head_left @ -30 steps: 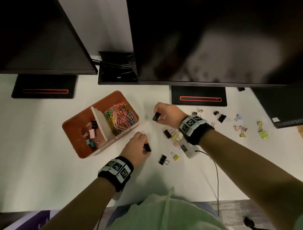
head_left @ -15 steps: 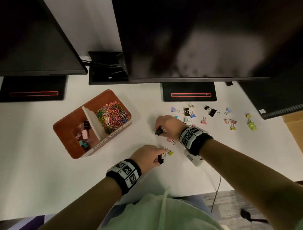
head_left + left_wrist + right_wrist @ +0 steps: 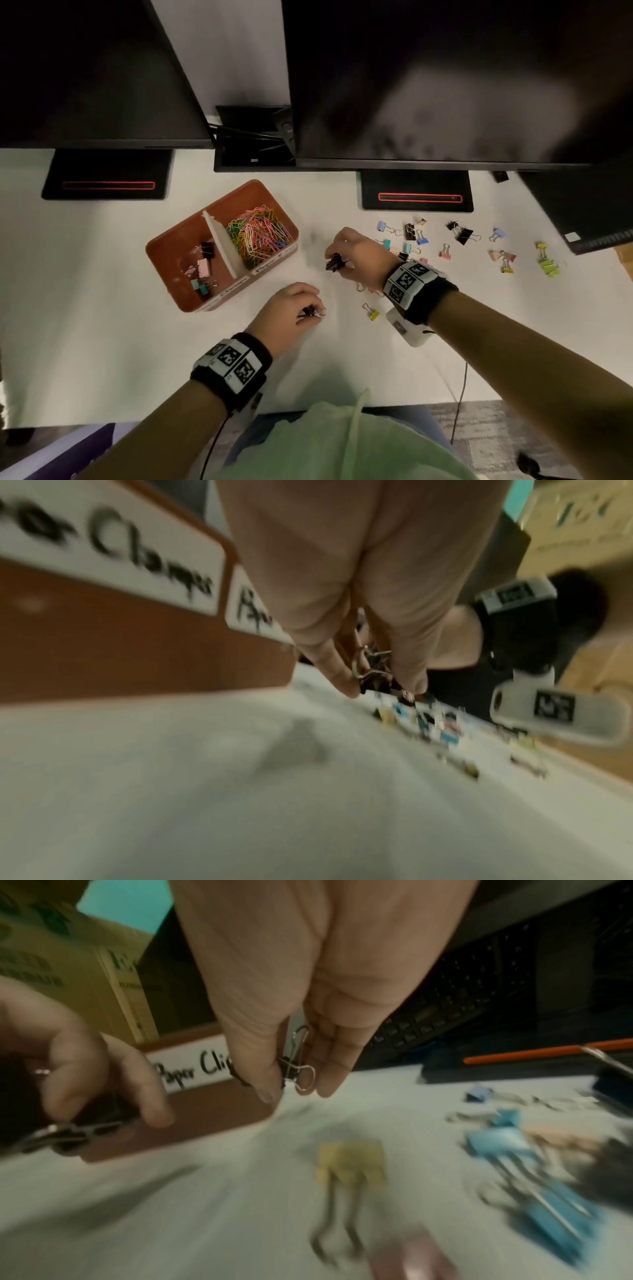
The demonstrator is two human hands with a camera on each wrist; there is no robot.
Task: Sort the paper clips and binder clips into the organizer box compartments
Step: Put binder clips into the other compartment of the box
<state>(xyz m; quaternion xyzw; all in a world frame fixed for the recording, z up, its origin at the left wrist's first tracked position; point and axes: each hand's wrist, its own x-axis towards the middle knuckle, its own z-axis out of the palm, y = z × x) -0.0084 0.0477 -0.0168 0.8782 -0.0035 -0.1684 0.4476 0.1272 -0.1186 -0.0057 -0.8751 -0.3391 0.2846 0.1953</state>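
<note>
Nearest, the left hand [image 3: 291, 308] now pinches a black binder clip [image 3: 310, 312] newly lifted off the desk; beyond, the right hand [image 3: 356, 255] pinches another [image 3: 334, 264]. Both head for the organizer box [image 3: 178, 294], binder compartment likely next.

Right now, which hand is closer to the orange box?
Left. The left hand hangs just off the orange box's near right corner, gripping a black clip. The right hand is farther right, beyond the box's right side, gripping another black clip.
</note>
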